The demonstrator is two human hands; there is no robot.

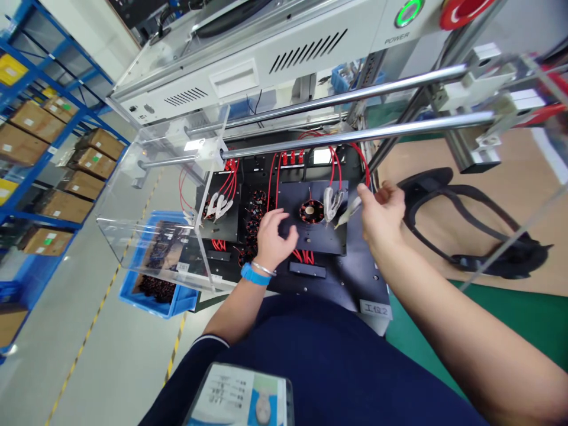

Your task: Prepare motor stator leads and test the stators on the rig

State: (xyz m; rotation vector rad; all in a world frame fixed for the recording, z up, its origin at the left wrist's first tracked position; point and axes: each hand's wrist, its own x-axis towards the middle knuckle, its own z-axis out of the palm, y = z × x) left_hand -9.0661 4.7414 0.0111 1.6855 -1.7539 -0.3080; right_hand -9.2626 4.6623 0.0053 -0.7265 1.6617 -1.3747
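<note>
My left hand [276, 239], with a blue band and a bracelet at the wrist, hovers over the left edge of a black plate [288, 204]; its fingers are curved and apart, with nothing between them. A round copper-wound coil [312, 211] sits on that plate. Two white clips [332, 204] on red wires lie just right of the coil. My right hand [381, 210] is closed beside the plate's right edge, at another white clip [349, 212] whose red wire runs up behind the thumb.
Clear guard panels and steel rods [346, 137] span above the plates. Further left are a row of coils [256, 219], a second plate with clips [217, 206] and a blue bin [168, 307]. Black straps [479, 254] lie at right.
</note>
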